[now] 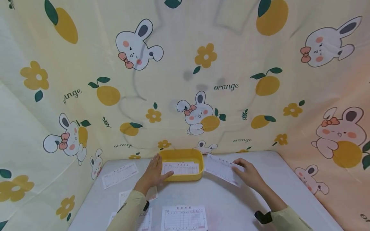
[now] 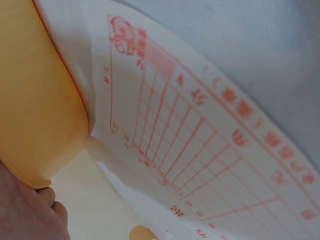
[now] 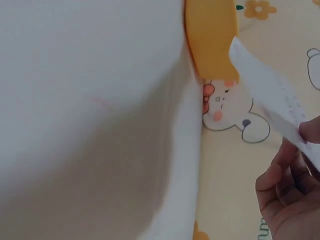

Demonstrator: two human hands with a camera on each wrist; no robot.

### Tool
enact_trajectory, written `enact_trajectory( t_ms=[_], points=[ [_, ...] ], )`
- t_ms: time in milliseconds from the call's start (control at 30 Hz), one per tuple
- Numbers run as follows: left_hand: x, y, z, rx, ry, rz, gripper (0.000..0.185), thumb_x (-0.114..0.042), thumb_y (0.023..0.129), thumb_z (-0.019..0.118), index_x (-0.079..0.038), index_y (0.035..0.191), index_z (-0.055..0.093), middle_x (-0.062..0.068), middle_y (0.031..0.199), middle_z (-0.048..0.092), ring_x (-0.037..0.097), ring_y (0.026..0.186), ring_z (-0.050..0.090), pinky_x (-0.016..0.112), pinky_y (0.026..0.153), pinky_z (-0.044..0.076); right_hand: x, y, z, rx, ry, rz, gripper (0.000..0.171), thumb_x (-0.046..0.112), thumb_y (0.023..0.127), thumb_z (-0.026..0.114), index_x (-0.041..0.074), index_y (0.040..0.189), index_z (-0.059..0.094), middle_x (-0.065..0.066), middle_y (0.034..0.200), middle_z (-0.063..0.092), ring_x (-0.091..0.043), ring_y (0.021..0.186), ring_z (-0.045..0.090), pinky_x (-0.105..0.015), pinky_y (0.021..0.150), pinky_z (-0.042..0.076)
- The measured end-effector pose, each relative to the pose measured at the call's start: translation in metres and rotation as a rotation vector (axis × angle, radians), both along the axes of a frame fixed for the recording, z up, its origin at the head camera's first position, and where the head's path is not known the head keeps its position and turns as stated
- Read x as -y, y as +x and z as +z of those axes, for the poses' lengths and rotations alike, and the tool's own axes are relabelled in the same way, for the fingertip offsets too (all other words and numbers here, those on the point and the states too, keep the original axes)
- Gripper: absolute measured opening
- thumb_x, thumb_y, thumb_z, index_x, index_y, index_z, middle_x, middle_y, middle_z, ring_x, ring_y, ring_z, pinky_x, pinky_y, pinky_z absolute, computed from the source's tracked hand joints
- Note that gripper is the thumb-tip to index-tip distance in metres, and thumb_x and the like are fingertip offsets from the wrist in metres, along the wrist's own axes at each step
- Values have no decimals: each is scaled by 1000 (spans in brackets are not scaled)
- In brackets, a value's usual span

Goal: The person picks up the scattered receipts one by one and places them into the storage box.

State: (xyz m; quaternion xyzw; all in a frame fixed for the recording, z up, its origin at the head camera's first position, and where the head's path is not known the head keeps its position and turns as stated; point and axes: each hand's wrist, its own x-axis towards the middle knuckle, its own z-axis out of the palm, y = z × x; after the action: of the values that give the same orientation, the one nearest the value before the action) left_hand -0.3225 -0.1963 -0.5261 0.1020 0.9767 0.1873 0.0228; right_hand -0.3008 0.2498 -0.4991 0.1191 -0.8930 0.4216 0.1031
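A yellow plastic tray (image 1: 185, 177) stands at the back of the table with printed paper forms (image 1: 180, 168) inside. My left hand (image 1: 153, 171) holds the tray's left side, its thumb lying over the rim. In the left wrist view, fingertips (image 2: 46, 196) show at the edge of the tray (image 2: 40, 100). Just right of the tray, my right hand (image 1: 248, 173) pinches a printed paper form (image 1: 221, 168) by its right end. The right wrist view shows that form (image 3: 265, 90) tilted above the table, between the thumb and fingers of the right hand (image 3: 295, 185).
At the left back lies a single form (image 1: 120, 175). More forms (image 1: 144, 221) lie partly under the left forearm; one with red print (image 2: 165, 125) is close to the left wrist camera. Another form (image 1: 184, 218) lies at front centre. A patterned cloth (image 1: 173, 80) walls in the table (image 1: 231, 205).
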Motion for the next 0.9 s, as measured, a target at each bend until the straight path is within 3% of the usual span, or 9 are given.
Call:
enact_trajectory(
  t_ms=[167,400,667,900],
  points=[
    [0,-2,2,14,-2,0,114,-71,101,56,7,168,8,22,179,-1,37,167,-1,52,134,5,3,-7,8,-30,-33,-8,15,8,104,71,-1,116,69,-19,120,73,-44,127,62,-65,111,45],
    [3,-2,4,-8,-12,-11,118,-78,99,53,9,168,10,25,178,1,38,166,2,53,134,7,9,-21,13,-11,-47,2,26,15,104,73,-2,124,69,-21,125,72,-42,125,63,-65,110,47],
    [3,-1,0,8,12,-22,115,-72,101,57,9,168,10,25,178,0,40,166,1,54,134,8,30,-34,10,46,-63,19,23,16,103,75,5,122,73,-13,121,75,-28,108,66,-48,100,57],
    [2,0,0,1,-7,-10,116,-75,100,55,8,168,11,24,179,1,39,166,2,53,134,8,53,-44,12,78,-113,32,19,13,102,75,7,120,74,-10,120,75,-27,105,65,-38,92,56]
  ],
)
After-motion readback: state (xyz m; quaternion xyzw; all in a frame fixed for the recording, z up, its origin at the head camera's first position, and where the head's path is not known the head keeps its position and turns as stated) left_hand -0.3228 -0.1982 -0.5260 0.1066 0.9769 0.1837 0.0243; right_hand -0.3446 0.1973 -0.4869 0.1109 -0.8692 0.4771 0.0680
